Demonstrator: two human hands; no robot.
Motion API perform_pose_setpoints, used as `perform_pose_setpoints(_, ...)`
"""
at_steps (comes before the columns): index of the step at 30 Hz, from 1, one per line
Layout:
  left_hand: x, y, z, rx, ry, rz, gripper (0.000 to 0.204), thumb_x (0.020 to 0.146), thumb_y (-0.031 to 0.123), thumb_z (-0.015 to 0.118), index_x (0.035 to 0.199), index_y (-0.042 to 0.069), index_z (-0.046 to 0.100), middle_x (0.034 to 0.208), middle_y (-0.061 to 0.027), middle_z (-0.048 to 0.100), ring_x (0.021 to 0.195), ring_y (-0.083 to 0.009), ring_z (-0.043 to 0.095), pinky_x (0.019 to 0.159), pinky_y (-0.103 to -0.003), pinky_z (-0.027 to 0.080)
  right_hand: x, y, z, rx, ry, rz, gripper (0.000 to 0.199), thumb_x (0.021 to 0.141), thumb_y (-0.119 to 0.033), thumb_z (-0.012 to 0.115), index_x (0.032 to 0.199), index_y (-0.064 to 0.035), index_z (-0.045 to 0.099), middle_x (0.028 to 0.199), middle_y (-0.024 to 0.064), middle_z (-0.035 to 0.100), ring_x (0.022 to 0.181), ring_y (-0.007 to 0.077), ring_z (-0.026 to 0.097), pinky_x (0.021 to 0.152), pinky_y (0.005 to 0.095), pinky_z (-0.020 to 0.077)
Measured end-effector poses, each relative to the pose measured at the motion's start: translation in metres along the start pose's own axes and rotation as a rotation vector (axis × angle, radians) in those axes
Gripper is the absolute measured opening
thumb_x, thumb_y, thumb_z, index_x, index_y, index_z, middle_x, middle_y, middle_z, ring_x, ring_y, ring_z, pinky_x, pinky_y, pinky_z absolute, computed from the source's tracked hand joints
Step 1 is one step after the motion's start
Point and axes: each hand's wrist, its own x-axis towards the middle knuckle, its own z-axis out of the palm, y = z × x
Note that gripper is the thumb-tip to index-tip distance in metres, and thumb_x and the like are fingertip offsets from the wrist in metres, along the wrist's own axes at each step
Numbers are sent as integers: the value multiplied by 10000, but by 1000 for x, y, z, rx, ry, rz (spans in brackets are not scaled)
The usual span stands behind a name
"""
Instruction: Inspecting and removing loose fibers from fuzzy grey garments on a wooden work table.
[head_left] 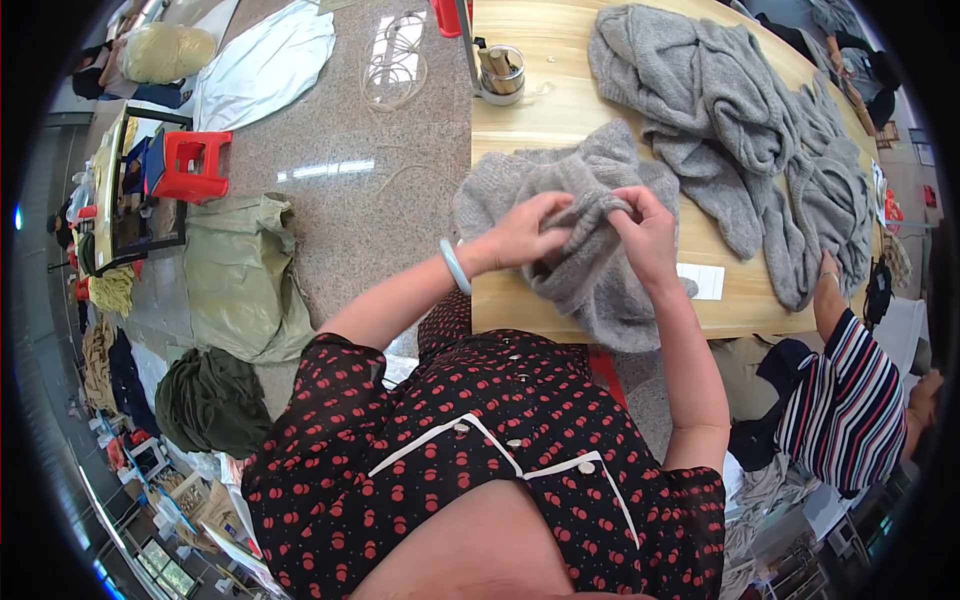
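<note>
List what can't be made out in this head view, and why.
Head view:
Left hand: partly hidden by folds of the gray knit garment.
White paper slip: any print is too small to read.
Red object: cut off by the upper edge.
Gray knit pile: overlap hides the garment count.

Speckled, polished stone floor [340,215] spreads from ten to twelve o'clock, with bright light reflections [330,170] gleaming at about half past ten. A pale wood-grained table [555,110] fills the area from twelve to three o'clock. At ten o'clock, a red plastic stool [215,163] is beside a black-framed stand. Toward eight o'clock runs a bright light strip [98,492]; near half past seven is a small window [165,568].
</note>
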Motion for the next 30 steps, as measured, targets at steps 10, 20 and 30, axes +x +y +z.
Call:
perform_pose_setpoints(10,5,36,-3,-54,390,74,113,798,59,467,857,0,543,638,-62,544,586,-82,460,529,-241,370,6,-5,-22,1094,-258,537,187,813,-101,506,977,-14,515,909,59,593,848,151,568,770,259,461)
perform_pose_setpoints(20,-9,123,1,-935,-24,-414,204,810,76,491,995,-9,491,952,-99,562,808,-153,566,746,-267,469,-1,-55,-35,-663,357,-569,219,669,-5,560,883,-43,534,836,110,576,717,266,579,630,321,457)
perform_pose_setpoints(30,-19,102,10,-872,-78,-398,332,874,120,428,1186,15,389,1011,-55,549,847,-88,541,731,-235,456,7,-23,-51,-456,524,-512,311,661,83,430,929,-16,552,887,137,571,819,289,556,732,319,435)
